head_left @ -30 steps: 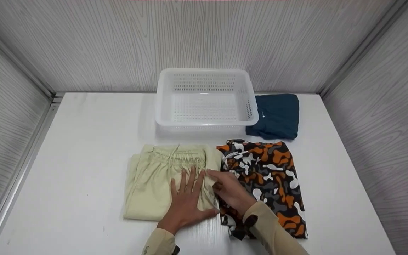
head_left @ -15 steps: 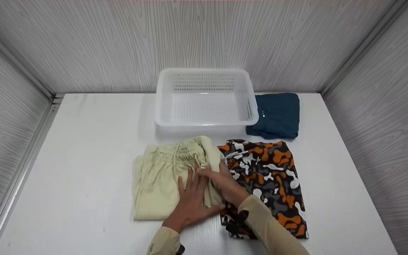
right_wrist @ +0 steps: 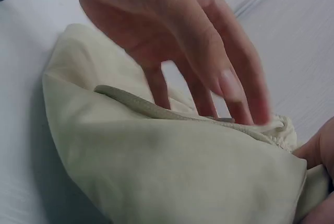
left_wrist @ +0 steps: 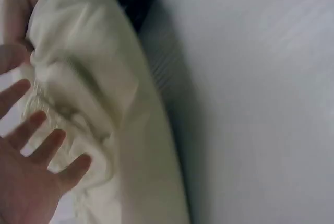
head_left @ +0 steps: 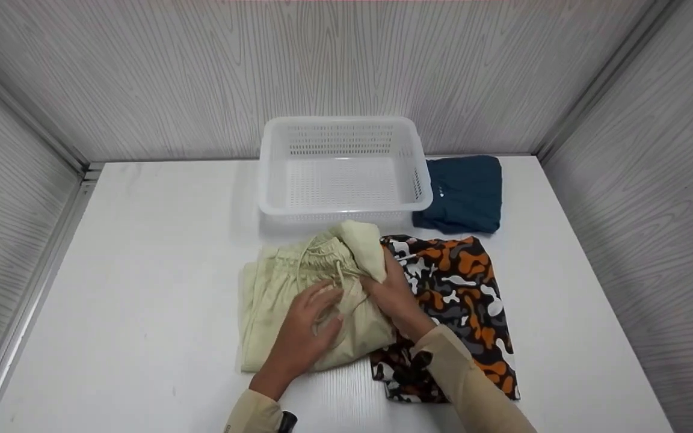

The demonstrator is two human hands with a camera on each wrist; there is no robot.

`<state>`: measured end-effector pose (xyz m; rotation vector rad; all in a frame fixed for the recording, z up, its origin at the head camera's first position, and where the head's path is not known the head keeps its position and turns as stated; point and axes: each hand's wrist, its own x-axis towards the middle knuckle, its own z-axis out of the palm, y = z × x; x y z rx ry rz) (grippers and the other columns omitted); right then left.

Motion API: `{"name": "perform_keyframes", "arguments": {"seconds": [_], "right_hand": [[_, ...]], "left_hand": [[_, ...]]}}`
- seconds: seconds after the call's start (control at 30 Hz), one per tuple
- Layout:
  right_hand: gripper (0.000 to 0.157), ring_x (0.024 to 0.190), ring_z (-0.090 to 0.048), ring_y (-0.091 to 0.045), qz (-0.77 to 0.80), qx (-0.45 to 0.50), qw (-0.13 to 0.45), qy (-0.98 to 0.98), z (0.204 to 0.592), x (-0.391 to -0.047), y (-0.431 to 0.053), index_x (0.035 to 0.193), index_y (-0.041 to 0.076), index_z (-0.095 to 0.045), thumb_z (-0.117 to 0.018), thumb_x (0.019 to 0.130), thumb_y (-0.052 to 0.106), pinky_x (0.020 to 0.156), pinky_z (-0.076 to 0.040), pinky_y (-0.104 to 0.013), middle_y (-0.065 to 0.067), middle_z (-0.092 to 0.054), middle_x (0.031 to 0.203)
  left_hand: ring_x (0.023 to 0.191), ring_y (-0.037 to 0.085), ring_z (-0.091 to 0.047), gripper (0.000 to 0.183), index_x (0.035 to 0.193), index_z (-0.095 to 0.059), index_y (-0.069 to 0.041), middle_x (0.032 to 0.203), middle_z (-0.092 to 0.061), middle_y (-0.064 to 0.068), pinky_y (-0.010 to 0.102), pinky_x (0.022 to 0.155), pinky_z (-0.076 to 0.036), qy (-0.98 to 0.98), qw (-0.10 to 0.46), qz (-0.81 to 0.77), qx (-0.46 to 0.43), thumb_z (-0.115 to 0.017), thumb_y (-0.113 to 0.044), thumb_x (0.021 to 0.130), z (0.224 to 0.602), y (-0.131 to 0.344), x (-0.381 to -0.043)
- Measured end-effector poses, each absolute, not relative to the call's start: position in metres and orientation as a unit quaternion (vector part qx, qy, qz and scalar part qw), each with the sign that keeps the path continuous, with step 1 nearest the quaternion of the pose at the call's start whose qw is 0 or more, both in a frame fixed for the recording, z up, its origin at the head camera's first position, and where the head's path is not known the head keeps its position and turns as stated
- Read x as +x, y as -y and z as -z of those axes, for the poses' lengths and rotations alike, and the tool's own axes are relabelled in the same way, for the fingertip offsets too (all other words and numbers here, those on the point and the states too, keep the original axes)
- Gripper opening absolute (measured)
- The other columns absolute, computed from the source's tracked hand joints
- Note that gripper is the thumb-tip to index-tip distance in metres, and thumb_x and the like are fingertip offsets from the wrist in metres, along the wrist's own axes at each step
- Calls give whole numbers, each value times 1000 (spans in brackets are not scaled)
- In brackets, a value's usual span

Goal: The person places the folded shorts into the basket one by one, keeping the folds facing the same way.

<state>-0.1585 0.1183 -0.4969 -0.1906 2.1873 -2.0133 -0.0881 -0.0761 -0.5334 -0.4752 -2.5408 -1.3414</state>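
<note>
Folded pale green drawstring pants (head_left: 280, 319) lie on the table, their gathered elastic waist at the far side. My right hand (head_left: 397, 300) grips the right edge of the pants near the waist, and that side is lifted and bent inward. My left hand (head_left: 307, 331) hovers close over the front of the pants, fingers spread and loosely bent. In the left wrist view the left hand's fingers (left_wrist: 49, 143) reach toward the waist with nothing between them. The right wrist view shows the raised fabric (right_wrist: 172, 166) bulging, with a pocket-like seam along its top.
Folded camouflage shorts (head_left: 473, 288) in orange, black and white lie right beside the pants, under the right forearm. A white plastic basket (head_left: 346, 210) stands behind. Folded dark blue clothing (head_left: 470, 195) lies against the basket's right side. Walls (head_left: 322, 72) enclose the white table (head_left: 154, 288).
The left hand has lifted from pressing flat on the pants. The right hand has moved from pinching the fabric to holding its right edge raised. The pants have shifted to the right.
</note>
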Motion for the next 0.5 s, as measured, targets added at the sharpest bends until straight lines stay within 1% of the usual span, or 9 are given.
{"name": "perform_keyframes", "arguments": {"seconds": [0.07,0.1,0.13,0.2,0.27,0.33,0.4,0.5], "right_hand": [[69,132,-49,-30,669,-70,74,-736,493,-160,-124,154,7,-38,-59,91,-10,109,-39,-46,-14,-49,146],[68,132,-49,-29,668,-74,74,-737,491,-161,-128,154,7,-39,-59,91,-9,110,-39,-46,-14,-49,146],[67,133,-49,-29,666,-76,72,-739,489,-162,-131,153,7,-40,-60,91,-9,110,-38,-46,-14,-50,146],[67,134,-47,-29,660,-76,71,-744,486,-163,-139,154,8,-39,-60,92,-8,111,-37,-47,-13,-49,147],[67,134,-47,-29,654,-74,69,-749,485,-164,-146,154,8,-39,-61,92,-7,112,-36,-47,-12,-48,147],[67,134,-47,-28,649,-67,69,-755,484,-164,-153,154,9,-40,-62,93,-5,112,-36,-48,-11,-49,147],[68,134,-47,-29,648,-67,68,-756,483,-164,-160,155,10,-39,-62,93,-5,112,-36,-48,-11,-48,147],[70,135,-46,-28,650,-67,68,-754,483,-164,-169,156,13,-38,-63,93,-6,112,-35,-48,-10,-48,148]], "left_hand": [[130,38,-48,40,132,-67,-13,139,-55,15,57,105,-39,881,145,439,-98,-73,-20,93,532,87,-92],[128,40,-48,41,131,-66,-12,136,-55,17,58,103,-38,890,146,429,-54,-74,-21,92,532,92,-93],[127,42,-46,44,132,-65,-10,135,-54,20,60,102,-37,897,134,422,-8,-75,-22,91,532,97,-95],[127,46,-41,54,138,-58,-7,136,-48,25,62,101,-35,901,84,419,74,-75,-28,91,532,107,-95],[130,50,-37,68,146,-47,-5,140,-42,29,63,102,-34,896,24,423,131,-73,-35,91,533,113,-95],[131,51,-37,79,152,-37,-2,142,-39,33,62,103,-36,882,-20,444,159,-72,-38,92,532,116,-97],[130,50,-43,87,154,-29,2,143,-42,33,60,103,-38,864,-46,471,170,-72,-40,91,531,116,-99],[125,44,-52,92,155,-23,5,141,-49,32,55,102,-42,835,-78,517,174,-72,-40,91,529,114,-104]]}}
